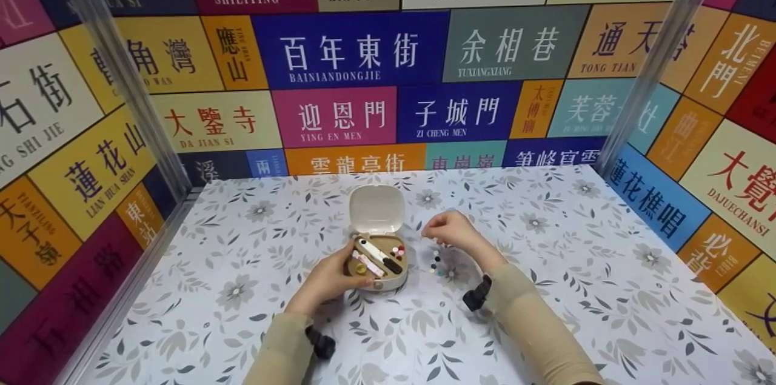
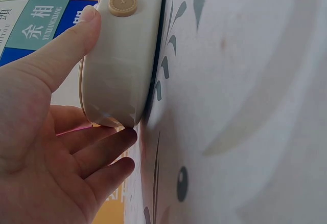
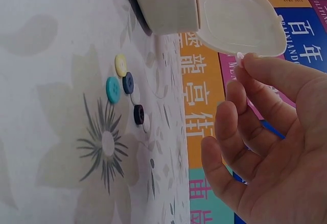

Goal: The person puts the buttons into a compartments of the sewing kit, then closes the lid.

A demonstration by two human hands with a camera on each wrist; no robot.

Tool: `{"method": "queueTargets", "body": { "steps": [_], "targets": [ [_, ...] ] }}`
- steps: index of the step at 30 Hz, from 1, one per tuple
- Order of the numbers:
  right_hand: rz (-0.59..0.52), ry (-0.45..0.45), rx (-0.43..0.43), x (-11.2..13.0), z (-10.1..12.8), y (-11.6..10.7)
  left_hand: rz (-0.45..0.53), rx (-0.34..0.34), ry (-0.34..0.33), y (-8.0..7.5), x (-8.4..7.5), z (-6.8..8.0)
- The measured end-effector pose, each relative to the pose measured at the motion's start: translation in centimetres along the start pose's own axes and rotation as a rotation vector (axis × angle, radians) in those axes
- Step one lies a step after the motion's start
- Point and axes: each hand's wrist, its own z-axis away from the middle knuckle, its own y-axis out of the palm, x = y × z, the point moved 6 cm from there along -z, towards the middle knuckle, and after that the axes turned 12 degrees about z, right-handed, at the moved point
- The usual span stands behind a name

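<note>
A small cream sewing box [image 1: 391, 283] stands on the table with its lid [image 1: 377, 209] raised. My left hand [image 1: 327, 279] holds it at the left side, thumb on the front rim near the round button-shaped clasp [image 2: 122, 4], fingers against the wall. Inside lie a white stick-like tool with a black end [image 1: 379, 254], a pinkish strip [image 1: 368, 265] and red and white buttons [image 1: 398, 251]. To the right of the box, above the table, my right hand [image 1: 454, 230] pinches a tiny pale pink button [image 3: 240, 58] between thumb and index finger; its other fingers are loosely curled.
Several loose buttons lie on the table right of the box, among them a yellow button [image 3: 120, 65], a teal button [image 3: 113, 90], a dark blue button and a black button [image 3: 139, 114]. A floral cloth [image 1: 242, 324] covers the table. Colourful sign-printed walls [image 1: 351, 48] enclose it.
</note>
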Motion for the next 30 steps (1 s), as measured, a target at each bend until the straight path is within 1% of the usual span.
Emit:
{"method": "queueTargets", "body": {
  "steps": [4, 10, 12, 23, 30],
  "targets": [
    [0.021, 0.013, 0.005, 0.1, -0.2, 0.1, 0.014, 0.004, -0.013, 0.0, 0.0, 0.0],
    [0.002, 0.004, 0.020, 0.2, -0.3, 0.4, -0.020, 0.006, 0.044, -0.1, -0.4, 0.1],
    [0.000, 0.002, 0.019, 0.2, -0.4, 0.5, -0.018, 0.006, 0.052, -0.1, -0.4, 0.1],
    [0.015, 0.000, 0.000, 0.4, -0.5, 1.1, -0.007, 0.002, 0.056, -0.1, -0.3, 0.2],
    [-0.001, -0.029, 0.005, 0.7, -0.5, 1.3, 0.001, 0.003, 0.040, -0.1, -0.3, 0.1]
  ]
}}
